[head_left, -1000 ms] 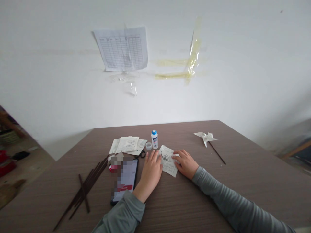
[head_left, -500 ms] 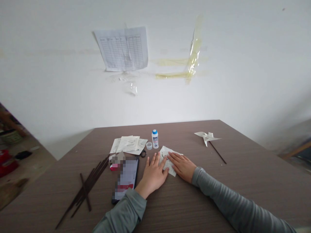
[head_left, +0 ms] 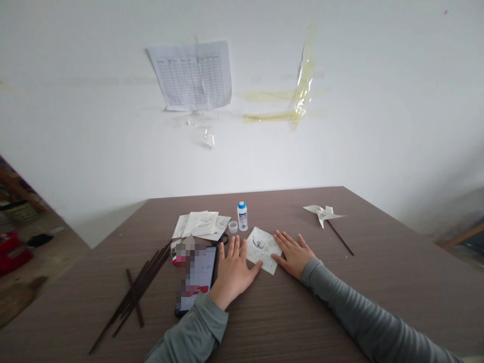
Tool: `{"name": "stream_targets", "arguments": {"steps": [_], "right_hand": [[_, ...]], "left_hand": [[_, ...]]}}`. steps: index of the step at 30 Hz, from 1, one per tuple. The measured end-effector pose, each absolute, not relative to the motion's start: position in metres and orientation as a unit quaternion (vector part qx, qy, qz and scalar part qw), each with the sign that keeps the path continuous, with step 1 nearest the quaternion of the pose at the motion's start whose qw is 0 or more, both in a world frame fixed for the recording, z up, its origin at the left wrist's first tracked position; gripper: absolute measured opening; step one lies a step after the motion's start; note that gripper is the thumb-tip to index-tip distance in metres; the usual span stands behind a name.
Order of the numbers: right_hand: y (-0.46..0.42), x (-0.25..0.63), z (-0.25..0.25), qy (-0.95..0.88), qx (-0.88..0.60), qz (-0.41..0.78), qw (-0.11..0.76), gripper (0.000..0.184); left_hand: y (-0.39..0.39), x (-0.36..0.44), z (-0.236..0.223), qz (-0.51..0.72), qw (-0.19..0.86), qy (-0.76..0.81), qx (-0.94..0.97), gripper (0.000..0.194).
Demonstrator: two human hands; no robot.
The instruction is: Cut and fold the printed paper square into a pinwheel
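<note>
A square of printed paper [head_left: 262, 247] with a dark drawing on it lies flat on the table between my hands. My left hand [head_left: 236, 269] rests at its left edge, fingers spread, thumb over the lower left side. On the right edge lies my right hand [head_left: 294, 253], fingers stretched out and apart. Just beyond the paper stands a white glue bottle with a blue cap [head_left: 242, 217], and a small clear cup [head_left: 233, 227] is beside it. Black-handled scissors [head_left: 225, 238], partly hidden, sit beyond my left fingertips.
A phone [head_left: 198, 277] lies left of my left hand, near a bundle of dark sticks [head_left: 141, 285]. Behind are stacked paper sheets [head_left: 200, 224]. A paper pinwheel [head_left: 324, 214] on a stick lies at the right. The white wall [head_left: 264, 161] rises behind the table.
Both hands have moved apart, the left one leftward and the right one rightward, uncovering the middle of the paper. The paper stays in about the same place.
</note>
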State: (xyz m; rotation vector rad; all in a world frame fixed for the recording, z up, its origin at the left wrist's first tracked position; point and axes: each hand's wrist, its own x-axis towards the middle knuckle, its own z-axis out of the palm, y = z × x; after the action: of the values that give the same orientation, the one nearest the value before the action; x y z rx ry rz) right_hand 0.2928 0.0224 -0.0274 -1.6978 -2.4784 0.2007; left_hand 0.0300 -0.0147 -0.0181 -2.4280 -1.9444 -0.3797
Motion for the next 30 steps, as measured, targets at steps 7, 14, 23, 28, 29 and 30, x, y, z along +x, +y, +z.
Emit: {"name": "stream_targets", "arguments": {"steps": [7,14,23,28,29,30], "right_hand": [[0.023,0.296,-0.035,-0.804,-0.587,0.062,0.077,0.075],[0.023,0.285,-0.046,-0.843,-0.528,0.023,0.105,0.076],[0.018,0.284,-0.04,-0.855,-0.503,0.071,0.104,0.078],[0.021,0.295,-0.034,-0.846,-0.52,0.068,0.101,0.076],[0.022,0.296,-0.034,-0.845,-0.521,0.065,0.099,0.076],[0.022,0.297,-0.036,-0.845,-0.522,0.065,0.097,0.076]], "left_hand": [[-0.016,0.033,-0.022,-0.13,0.032,-0.601,-0.788,0.064],[-0.019,0.042,-0.02,-0.123,-0.008,-0.558,-0.821,0.062],[-0.019,0.04,-0.011,-0.106,-0.013,-0.579,-0.808,0.063],[-0.019,0.034,-0.015,-0.146,0.007,-0.577,-0.803,0.058],[-0.019,0.033,-0.014,-0.151,0.01,-0.573,-0.806,0.057],[-0.018,0.032,-0.012,-0.152,0.013,-0.569,-0.808,0.055]]}}
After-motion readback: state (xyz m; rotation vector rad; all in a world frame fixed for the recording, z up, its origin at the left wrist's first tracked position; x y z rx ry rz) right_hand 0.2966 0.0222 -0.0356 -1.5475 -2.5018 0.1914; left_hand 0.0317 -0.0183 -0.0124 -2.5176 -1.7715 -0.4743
